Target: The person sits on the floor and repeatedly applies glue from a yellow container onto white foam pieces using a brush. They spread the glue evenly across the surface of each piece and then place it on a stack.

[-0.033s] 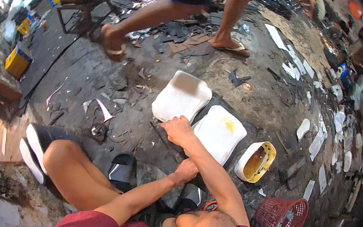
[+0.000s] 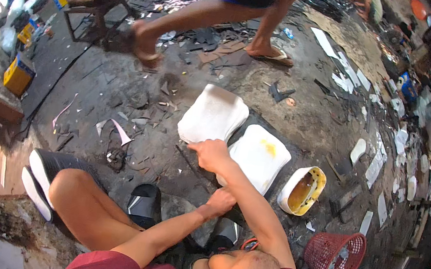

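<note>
Two stacks of white padded sheets with rounded corners lie before me: a left stack and a right stack with a yellow stain on top. My right hand reaches across to the near edge of the left stack. Its index fingertip is at that edge and the other fingers are curled in; whatever they grip is hidden. My left hand is closed at the near corner of the right stack, below my right forearm. What it holds cannot be made out. A white tub of yellow-brown liquid stands right of the stacks.
A red plastic basket stands at the lower right. Across the far floor a person's legs stride in flip-flops. A wooden stool and a yellow-blue box are at left. Dark and white scraps litter the floor.
The walking person's rear foot has swung to the right and the body with it. Both my hands keep nearly the same places at the stacks.
</note>
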Demonstrator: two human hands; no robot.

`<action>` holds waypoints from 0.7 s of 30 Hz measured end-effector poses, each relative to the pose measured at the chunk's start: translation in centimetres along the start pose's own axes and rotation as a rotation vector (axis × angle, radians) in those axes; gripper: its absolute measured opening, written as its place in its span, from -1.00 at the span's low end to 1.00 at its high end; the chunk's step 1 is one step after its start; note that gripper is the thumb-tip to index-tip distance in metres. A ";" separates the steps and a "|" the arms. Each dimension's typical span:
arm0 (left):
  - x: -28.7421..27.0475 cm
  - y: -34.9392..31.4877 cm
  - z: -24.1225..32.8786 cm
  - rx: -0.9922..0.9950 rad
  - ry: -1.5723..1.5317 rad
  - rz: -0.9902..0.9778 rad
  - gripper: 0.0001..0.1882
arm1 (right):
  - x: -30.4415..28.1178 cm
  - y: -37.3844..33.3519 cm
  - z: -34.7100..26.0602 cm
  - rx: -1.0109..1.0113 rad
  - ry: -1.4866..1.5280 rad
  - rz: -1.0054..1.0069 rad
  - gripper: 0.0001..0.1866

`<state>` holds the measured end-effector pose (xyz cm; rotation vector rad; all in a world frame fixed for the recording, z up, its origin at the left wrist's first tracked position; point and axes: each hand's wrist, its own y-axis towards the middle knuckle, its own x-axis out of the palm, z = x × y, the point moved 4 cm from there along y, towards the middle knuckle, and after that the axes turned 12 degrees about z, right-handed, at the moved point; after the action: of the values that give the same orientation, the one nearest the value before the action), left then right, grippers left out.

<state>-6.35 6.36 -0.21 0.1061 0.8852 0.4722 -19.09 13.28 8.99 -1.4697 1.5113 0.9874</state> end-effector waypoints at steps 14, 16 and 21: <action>-2.0 1.4 -1.6 0.192 0.049 0.077 -0.40 | -4.3 -12.1 17.5 1.037 -0.152 0.519 -0.57; -2.0 1.6 -1.6 0.180 0.036 0.057 -0.36 | -4.0 -9.8 18.8 1.018 -0.047 0.519 -0.54; -2.6 1.8 -1.2 0.168 0.043 0.074 -0.46 | -6.7 -2.5 21.0 0.718 -0.063 0.317 -0.57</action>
<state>-9.30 6.69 1.36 0.2834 0.9650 0.4697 -16.12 35.23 7.12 -0.7008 1.8271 0.5499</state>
